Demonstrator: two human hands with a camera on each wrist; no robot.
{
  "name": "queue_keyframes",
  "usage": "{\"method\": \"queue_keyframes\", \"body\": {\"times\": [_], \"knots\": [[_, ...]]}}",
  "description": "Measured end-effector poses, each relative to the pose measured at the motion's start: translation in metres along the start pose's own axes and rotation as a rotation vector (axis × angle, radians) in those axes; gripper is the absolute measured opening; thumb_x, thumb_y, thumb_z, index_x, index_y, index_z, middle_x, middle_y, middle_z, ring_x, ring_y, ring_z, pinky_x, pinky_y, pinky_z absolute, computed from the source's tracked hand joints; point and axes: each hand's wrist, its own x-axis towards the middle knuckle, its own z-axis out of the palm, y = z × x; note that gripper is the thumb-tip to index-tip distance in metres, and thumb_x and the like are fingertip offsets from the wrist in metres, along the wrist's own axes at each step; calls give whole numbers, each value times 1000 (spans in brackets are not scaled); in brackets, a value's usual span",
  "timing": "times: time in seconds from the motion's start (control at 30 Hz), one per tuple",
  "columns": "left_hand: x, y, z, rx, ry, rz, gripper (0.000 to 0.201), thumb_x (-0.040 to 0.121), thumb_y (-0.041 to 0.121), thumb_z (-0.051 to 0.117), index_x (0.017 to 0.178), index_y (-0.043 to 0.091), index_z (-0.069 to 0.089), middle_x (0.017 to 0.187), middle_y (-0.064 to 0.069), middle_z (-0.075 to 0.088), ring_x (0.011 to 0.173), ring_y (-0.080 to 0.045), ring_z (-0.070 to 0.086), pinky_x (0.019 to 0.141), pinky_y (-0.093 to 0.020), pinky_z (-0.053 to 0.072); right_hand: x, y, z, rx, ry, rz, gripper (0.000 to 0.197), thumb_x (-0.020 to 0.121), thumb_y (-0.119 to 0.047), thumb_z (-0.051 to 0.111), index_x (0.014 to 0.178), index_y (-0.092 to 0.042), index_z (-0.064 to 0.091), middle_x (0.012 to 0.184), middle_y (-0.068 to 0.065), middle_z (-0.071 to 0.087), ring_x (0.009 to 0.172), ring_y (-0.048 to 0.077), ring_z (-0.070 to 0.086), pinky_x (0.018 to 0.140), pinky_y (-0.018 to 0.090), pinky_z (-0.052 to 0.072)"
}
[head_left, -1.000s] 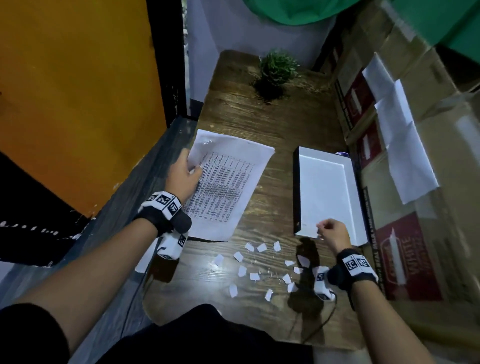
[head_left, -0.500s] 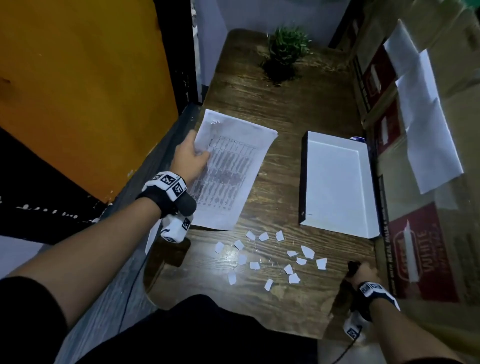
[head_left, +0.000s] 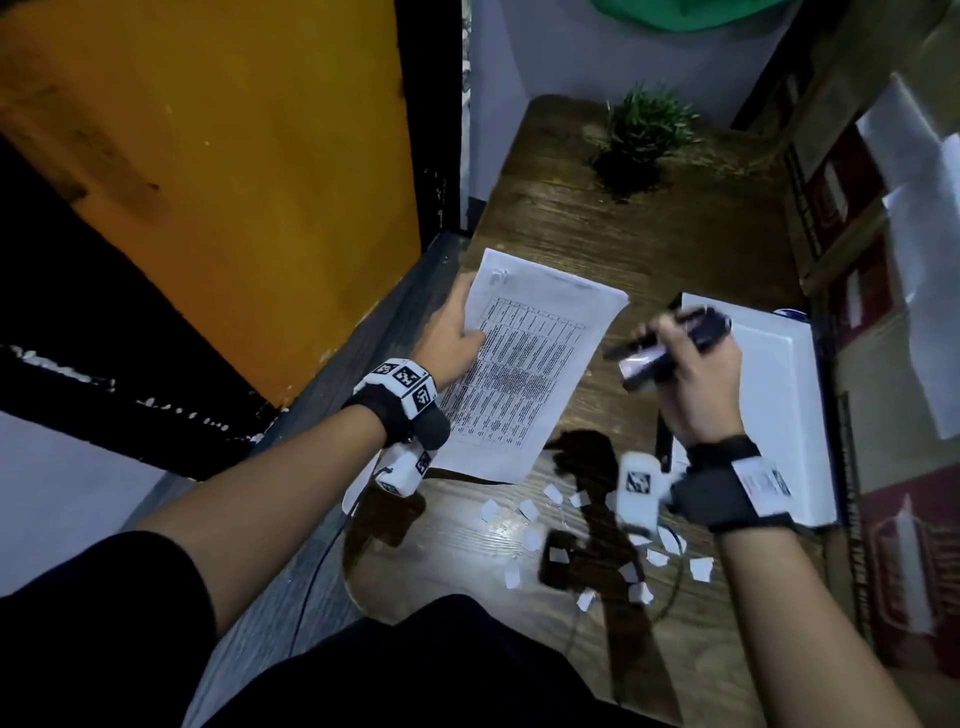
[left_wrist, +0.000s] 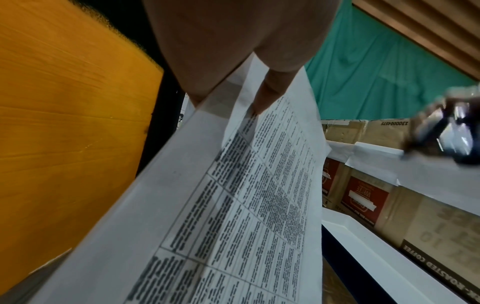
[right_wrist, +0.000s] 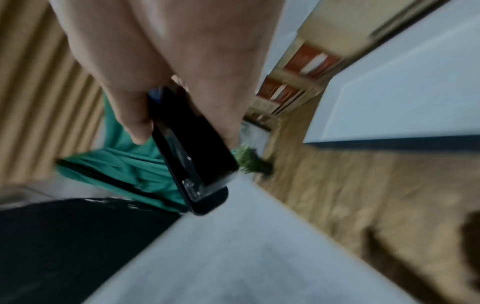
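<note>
Up from the wooden table's (head_left: 597, 228) edge, right hand (head_left: 696, 395) grips a black stapler (head_left: 706, 328); left hand (head_left: 452, 332) pinches printed sheets (head_left: 524, 374); box (left_wrist: 441, 236) at three o'clock reads "ROASTED COFFEE".

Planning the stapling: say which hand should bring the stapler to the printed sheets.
Probably right: the right hand grips the stapler beside the printed sheets; the left hand pinches their edge.

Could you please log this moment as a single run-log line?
left hand: grips printed sheets by left edge | right hand: holds black stapler above wooden table | paper scraps: scattered near front edge
</note>
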Motion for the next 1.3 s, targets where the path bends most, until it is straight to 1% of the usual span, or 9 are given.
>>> {"method": "queue_keyframes", "body": {"times": [0.17,0.3,0.57,0.7,0.8,0.93,1.03,1.2,1.3], "knots": [[-7,-2,-2,111,16,52,62,83,-2,44,135,29,30,88,-9,61,64,-41,61,49,-35,47,26,-27,102,361,39,-152,18,82,0,66,87,-10,53,84,15,65,79,29,64,81,44,52],[-12,-8,-4,119,-10,133,61,84,-1,41,136,30,29,94,1,53,51,-22,49,48,-28,43,26,-28,134,341,19,-111,15,87,4,60,89,-6,49,85,16,60,73,21,65,66,32,55],[-14,-12,-7,125,-17,134,63,87,0,41,138,35,25,118,-21,58,47,-13,43,46,-24,37,23,-21,147,243,10,-40,19,83,-5,68,92,-3,50,74,11,62,70,24,63,69,38,53],[-17,-3,-6,144,-11,128,57,89,-1,41,138,26,30,120,-20,58,59,-3,48,54,-30,47,17,-23,155,255,12,-2,18,83,-8,69,81,-8,51,69,7,60,66,26,61,67,40,53],[-19,1,-8,178,-26,96,56,90,1,42,141,22,29,137,-18,50,103,-35,61,89,-54,51,13,-26,163,272,87,7,19,85,-9,68,75,-9,51,60,6,57,55,23,58,58,35,51],[-23,2,-5,194,-46,158,49,86,-4,41,130,18,40,107,1,51,73,-12,55,66,-36,46,14,-26,169,272,266,44,21,88,-11,62,71,-8,49,46,5,48,39,19,46,45,27,44],[-25,2,-5,225,-71,175,47,82,-6,41,123,17,43,107,-3,52,82,-25,59,70,-39,50,16,-24,170,268,322,63,23,87,-7,58,67,-9,46,42,3,44,34,16,42,41,24,40],[-21,-5,0,173,-36,100,50,91,4,45,138,17,36,131,-6,51,107,-23,59,90,-38,52,17,-17,162,292,175,-38,22,79,1,69,87,-8,50,66,6,58,59,19,59,63,34,52],[-16,-6,1,188,-9,96,47,90,1,45,135,14,40,127,-8,53,99,-20,57,76,-23,46,26,-16,135,214,169,-141,46,76,14,63,109,-8,40,82,9,61,80,21,61,86,35,51]]}}
